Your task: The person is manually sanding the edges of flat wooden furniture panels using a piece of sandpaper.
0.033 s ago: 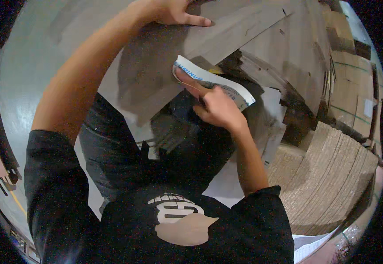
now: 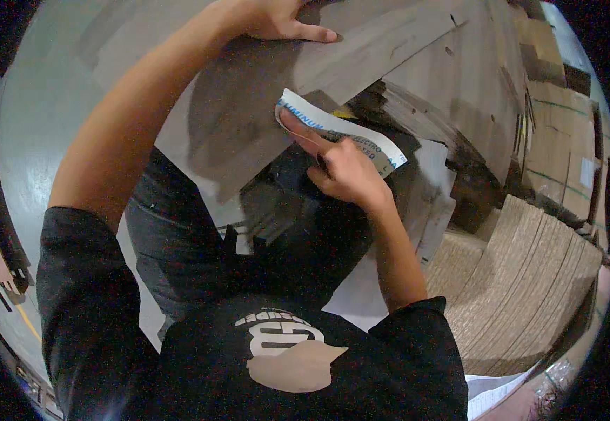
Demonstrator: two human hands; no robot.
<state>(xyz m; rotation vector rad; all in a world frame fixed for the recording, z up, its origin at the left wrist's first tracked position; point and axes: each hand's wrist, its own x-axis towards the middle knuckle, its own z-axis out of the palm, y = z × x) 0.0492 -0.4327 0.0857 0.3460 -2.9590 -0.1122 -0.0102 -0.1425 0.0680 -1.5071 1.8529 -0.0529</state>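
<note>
My right hand [image 2: 352,170] grips a curled strip of sandpaper [image 2: 350,130] with a white printed back. Its index finger lies stretched along the strip, pressing it at the edge of a grey-brown wood-grain board [image 2: 242,105]. The grit side faces down and cannot be seen. At the top, my left hand [image 2: 277,19] rests on the same board with its thumb stretched out to the right. Its other fingers are partly cut off by the picture's edge. The board's near corner lies over my dark-trousered legs.
More wood-grain boards [image 2: 452,77] lie stacked to the right, with dark gaps between them. Beyond stand strapped cardboard packs [image 2: 561,147]. A stack of ridged brown sheets [image 2: 522,295] is at the lower right, above some white paper [image 2: 494,396]. Grey floor [image 2: 45,133] spreads along the left.
The free right end of the sandpaper has shifted very slightly up and left, with my right hand. My left hand stays in place.
</note>
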